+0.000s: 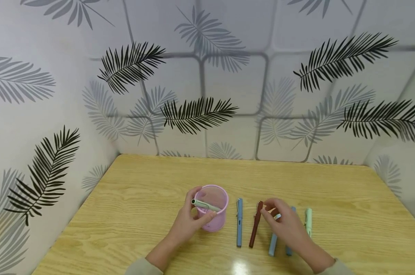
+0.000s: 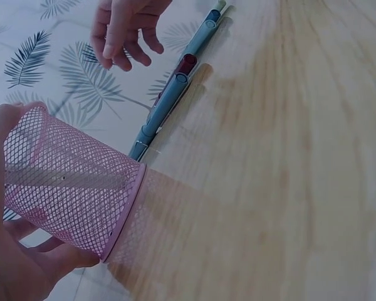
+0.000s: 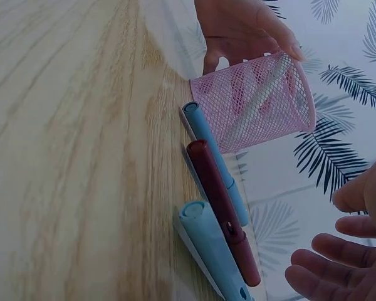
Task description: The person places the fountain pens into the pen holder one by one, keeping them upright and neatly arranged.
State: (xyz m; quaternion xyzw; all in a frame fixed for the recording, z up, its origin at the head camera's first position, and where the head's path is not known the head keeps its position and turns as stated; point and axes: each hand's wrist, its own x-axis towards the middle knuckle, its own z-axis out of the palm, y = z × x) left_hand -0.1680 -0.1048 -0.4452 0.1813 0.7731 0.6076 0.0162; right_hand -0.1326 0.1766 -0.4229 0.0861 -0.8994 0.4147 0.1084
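Note:
A pink mesh pen cup (image 1: 217,223) stands upright on the table, and my left hand (image 1: 187,224) grips its left side with fingers and thumb around it. One pale green pen (image 1: 201,204) leans inside the cup, its end over the rim. My right hand (image 1: 287,224) hovers above the row of pens, nearest the dark red pen (image 1: 255,227); in the right wrist view its fingers are loosely bent with nothing between them. A blue pen (image 1: 239,225) lies between the cup and the dark red one. Partly beneath the right hand lies a light blue pen (image 1: 273,244).
Farther right are another blue pen (image 1: 289,251) and a light green pen (image 1: 308,218), both partly hidden by the right hand. The wooden table (image 1: 142,191) meets walls with a leaf pattern (image 1: 228,137) at the back and sides.

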